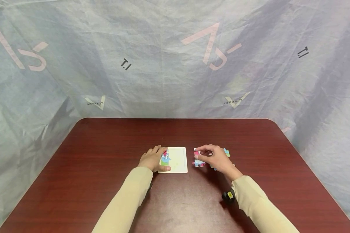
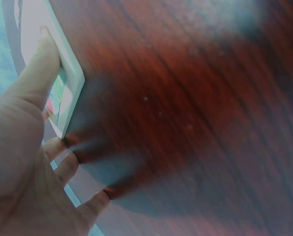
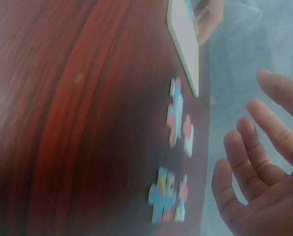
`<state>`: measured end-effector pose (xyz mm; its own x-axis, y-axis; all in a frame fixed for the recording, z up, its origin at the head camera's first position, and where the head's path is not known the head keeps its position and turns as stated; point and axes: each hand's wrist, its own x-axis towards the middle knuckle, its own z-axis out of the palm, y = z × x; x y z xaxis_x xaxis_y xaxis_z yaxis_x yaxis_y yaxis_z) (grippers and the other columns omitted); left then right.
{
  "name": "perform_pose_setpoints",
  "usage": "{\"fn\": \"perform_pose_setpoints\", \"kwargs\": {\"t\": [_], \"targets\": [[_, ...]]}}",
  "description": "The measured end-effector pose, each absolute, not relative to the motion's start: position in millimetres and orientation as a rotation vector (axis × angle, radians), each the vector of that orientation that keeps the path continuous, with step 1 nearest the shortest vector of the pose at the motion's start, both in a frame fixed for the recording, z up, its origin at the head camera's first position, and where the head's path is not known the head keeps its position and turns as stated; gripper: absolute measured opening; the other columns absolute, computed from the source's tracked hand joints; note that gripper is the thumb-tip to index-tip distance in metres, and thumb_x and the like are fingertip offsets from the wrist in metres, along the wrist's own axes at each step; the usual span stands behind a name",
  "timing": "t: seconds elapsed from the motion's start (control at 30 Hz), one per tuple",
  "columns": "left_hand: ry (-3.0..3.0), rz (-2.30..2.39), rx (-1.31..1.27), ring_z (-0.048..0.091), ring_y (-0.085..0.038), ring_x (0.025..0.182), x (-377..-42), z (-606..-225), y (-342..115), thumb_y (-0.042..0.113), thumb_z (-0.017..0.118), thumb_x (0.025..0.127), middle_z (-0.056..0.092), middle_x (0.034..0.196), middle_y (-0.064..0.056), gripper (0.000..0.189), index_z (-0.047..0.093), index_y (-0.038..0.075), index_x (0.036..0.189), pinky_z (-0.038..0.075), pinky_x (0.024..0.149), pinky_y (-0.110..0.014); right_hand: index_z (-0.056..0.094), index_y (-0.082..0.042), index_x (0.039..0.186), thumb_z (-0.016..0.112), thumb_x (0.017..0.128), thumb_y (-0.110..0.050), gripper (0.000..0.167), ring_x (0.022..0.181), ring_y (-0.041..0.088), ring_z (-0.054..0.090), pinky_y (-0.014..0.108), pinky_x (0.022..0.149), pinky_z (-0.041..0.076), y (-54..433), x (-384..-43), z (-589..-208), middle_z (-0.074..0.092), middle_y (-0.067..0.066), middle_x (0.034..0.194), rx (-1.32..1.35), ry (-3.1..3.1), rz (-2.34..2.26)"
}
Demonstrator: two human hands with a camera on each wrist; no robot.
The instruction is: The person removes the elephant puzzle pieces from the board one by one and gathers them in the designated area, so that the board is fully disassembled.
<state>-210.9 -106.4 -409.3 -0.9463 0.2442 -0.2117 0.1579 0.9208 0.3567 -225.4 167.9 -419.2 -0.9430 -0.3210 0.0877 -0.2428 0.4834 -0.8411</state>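
A pale square puzzle board [image 1: 179, 161] lies on the table with a colourful fitted section [image 1: 164, 161] along its left side. My left hand [image 1: 151, 159] spreads over that side. Its thumb lies on the board in the left wrist view, and several fingertips [image 2: 101, 197] touch the table beside it. To the right, my right hand [image 1: 220, 159] hovers over loose jigsaw pieces, thumb and index finger apart. Nothing is between its fingers in the right wrist view. A blue and pink piece [image 1: 199, 163] and a pink-topped piece [image 1: 196, 152] lie nearest the thumb and index finger.
More loose pieces lie under and behind the right hand, such as a blue and yellow one [image 1: 227, 152], partly hidden by it. The dark red wooden table [image 1: 175, 200] has rounded far corners. A grey printed cloth [image 1: 163, 81] hangs behind it.
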Motion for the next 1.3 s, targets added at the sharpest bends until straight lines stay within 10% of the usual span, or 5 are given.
{"fn": "perform_pose_setpoints", "kwargs": {"t": [1.3], "targets": [[2.827, 0.438, 0.3, 0.038, -0.039, 0.143, -216.1, -413.3, -107.1, 0.045, 0.08, 0.086, 0.036, 0.16, -0.015, 0.084, 0.041, 0.016, 0.155, 0.034, 0.114, -0.059, 0.078, -0.008, 0.107, 0.08, 0.088, -0.019, 0.022, 0.085, 0.018, 0.065, 0.032, 0.071, 0.053, 60.5, -248.3, -414.1, 0.072, 0.005, 0.093, -0.527, 2.728, -0.926]]}}
